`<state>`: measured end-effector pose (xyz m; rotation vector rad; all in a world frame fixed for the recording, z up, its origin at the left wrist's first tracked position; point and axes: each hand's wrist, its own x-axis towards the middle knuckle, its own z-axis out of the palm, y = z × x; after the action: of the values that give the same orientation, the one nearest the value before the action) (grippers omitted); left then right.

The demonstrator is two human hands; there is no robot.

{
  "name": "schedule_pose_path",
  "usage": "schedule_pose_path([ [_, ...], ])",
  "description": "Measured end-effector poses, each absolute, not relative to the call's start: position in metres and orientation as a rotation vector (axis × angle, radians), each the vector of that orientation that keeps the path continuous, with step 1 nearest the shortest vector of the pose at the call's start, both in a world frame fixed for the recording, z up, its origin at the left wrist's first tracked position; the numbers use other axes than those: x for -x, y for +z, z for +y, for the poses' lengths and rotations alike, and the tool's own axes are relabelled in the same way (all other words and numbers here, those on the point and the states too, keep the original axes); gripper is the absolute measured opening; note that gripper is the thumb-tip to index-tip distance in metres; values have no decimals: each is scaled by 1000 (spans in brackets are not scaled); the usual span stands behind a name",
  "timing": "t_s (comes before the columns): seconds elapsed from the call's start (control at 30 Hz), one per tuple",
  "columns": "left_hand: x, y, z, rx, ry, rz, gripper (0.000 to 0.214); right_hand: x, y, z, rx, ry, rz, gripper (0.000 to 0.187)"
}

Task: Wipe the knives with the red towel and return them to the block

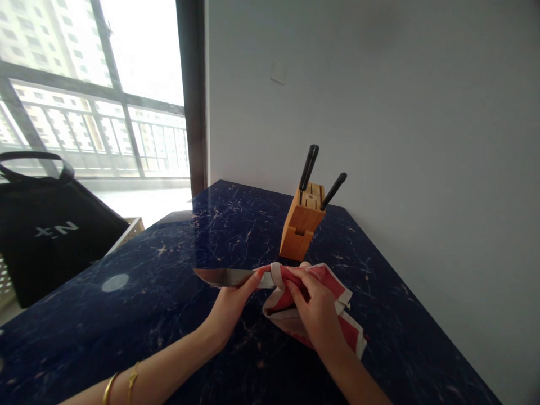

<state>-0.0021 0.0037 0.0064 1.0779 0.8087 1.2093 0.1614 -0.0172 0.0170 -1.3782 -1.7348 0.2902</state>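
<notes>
A kitchen knife (231, 277) is held level above the blue table, its blade pointing left. My left hand (237, 298) pinches the blade near its right end, between thumb and fingers. A red cloth with pale edging (337, 284) is wrapped about the knife's right part, so the handle is hidden. My right hand (313, 304) is closed on the cloth, pressing it around that covered part. Loose folds of the cloth hang to the right of and below my right hand.
Behind my hands stands a wooden knife block (297, 230) with two black-handled knives in it. The dark blue marble-patterned table (169, 270) meets a pale wall at the right. A black bag (50, 225) is at the left, near the window.
</notes>
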Motion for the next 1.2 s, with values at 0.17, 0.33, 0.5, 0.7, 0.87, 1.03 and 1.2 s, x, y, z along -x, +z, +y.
schedule_pose_path([
  [0.17, 2, 6, 4, -1119, 1181, 852, 27, -159, 17, -18, 1389, 313, -1731, 24],
  [0.33, 2, 10, 5, -1096, 1222, 829, 28, -166, 18, -14, 1374, 327, -1701, 19],
  [0.5, 5, 15, 10, -1019, 1266, 778, 33, -182, 18, -6, 1410, 327, -1623, 24],
  [0.7, 11, 9, 21, -874, 1235, 819, 37, -198, 12, 3, 1473, 342, -1548, 32],
  [0.87, 15, 8, 28, -677, 1242, 767, 34, -211, 9, 10, 1587, 341, -1535, 39],
  [1.03, 13, 13, 24, -576, 1194, 683, 30, -197, 32, -4, 1362, 478, -1415, 44],
  [1.2, 10, 9, 20, -452, 1059, 577, 25, -153, 52, -23, 1001, 1147, -1118, 41],
])
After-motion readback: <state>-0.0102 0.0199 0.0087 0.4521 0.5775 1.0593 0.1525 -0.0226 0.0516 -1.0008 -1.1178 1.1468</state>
